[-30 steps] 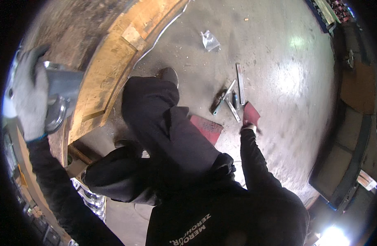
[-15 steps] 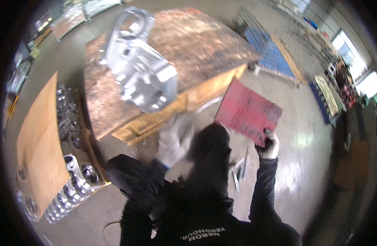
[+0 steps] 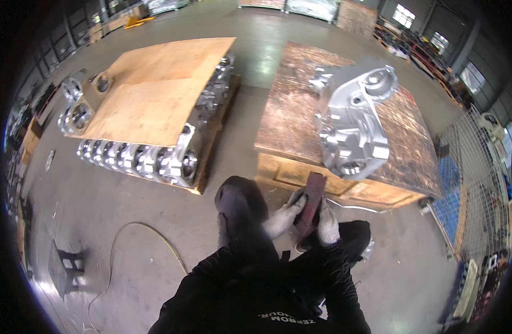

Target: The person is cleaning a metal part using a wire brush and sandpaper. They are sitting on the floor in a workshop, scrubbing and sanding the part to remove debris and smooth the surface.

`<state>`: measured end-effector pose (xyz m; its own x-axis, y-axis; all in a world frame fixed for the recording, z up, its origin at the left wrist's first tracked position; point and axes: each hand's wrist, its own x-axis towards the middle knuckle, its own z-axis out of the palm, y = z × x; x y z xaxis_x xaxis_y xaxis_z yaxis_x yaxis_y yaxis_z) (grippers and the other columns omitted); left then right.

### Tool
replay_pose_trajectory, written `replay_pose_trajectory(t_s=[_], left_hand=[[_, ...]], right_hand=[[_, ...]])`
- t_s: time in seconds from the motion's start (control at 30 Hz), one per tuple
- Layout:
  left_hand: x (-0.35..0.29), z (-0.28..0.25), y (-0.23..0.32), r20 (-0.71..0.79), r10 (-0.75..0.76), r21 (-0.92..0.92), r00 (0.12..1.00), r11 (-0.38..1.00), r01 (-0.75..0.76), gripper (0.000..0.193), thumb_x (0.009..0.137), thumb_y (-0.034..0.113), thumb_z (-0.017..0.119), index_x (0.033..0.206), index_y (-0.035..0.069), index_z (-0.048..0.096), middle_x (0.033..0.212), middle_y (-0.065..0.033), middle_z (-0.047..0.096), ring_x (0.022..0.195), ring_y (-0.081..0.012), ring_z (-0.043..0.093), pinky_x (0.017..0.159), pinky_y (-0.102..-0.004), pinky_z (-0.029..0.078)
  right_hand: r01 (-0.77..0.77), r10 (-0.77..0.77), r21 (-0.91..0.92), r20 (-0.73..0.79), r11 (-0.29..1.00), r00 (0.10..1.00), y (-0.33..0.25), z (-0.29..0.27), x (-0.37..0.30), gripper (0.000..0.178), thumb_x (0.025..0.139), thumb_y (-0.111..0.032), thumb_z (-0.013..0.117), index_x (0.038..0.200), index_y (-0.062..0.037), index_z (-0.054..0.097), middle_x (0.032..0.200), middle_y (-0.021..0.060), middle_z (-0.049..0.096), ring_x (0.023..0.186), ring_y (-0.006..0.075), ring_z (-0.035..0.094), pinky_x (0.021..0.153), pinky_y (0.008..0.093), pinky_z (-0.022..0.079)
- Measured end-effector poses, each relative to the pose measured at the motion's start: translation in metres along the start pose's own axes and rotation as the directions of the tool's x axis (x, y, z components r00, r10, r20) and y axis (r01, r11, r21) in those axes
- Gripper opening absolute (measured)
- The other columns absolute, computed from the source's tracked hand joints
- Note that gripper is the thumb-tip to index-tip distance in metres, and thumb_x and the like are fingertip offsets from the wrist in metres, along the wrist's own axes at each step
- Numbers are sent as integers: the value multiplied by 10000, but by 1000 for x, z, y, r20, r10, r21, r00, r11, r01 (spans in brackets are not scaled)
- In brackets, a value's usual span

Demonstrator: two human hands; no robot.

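Observation:
Both my gloved hands are closed on a worn, dark red sheet of sandpaper [image 3: 310,206], now folded into a narrow strip. My left hand [image 3: 285,217] grips its left side and my right hand [image 3: 327,224] its right side. The strip is held over my lap, in front of the near edge of a wooden crate [image 3: 292,119]. On the crate top stands a large silver metal casting [image 3: 350,125] with round openings, its lower end close to that edge. My hands are apart from the casting.
To the left, a pallet [image 3: 214,139] bears several silver castings [image 3: 183,158] under a plywood sheet [image 3: 155,92]. A yellowish hose [image 3: 114,245] curves over the floor near a small dark stool [image 3: 66,270]. A wire mesh cage cart [image 3: 476,167] stands at the right.
The sandpaper sheet, spread out in my right hand before, is now folded between both hands. My left hand has come to it. My view has turned left, bringing the pallet fully in.

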<state>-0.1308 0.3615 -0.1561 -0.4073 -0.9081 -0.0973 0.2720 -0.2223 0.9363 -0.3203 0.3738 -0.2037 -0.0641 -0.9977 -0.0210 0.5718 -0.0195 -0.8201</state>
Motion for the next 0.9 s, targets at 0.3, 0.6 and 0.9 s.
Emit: replay_pose_trajectory(t_s=[0.3,0.6,0.9], left_hand=[[-2,29,44,-5,-59,126,998,990,59,680,1046,407,640,1558,37,391,1428,-151,587,1313,-247,562,1103,-362,449],[22,39,23,-55,-72,-575,996,818,28,466,1001,147,713,1419,27,542,1274,-94,668,1153,-200,652,986,-361,550],[11,43,57,-26,-180,-497,983,856,144,464,1060,283,608,1449,44,528,1319,-114,641,1221,-243,604,1055,-414,488]], right_hand=[[75,-265,-669,-186,739,946,-51,49,-7,349,897,-32,772,1217,-17,633,1103,90,727,987,170,682,896,318,546],[147,-157,-357,-1,922,988,-69,57,-28,564,1083,-210,585,1572,-34,366,1473,127,553,1321,241,560,1160,379,419],[-32,5,-486,-57,873,998,-49,45,-24,742,1082,-414,561,1647,-38,262,1596,158,457,1464,249,421,1197,358,338]])
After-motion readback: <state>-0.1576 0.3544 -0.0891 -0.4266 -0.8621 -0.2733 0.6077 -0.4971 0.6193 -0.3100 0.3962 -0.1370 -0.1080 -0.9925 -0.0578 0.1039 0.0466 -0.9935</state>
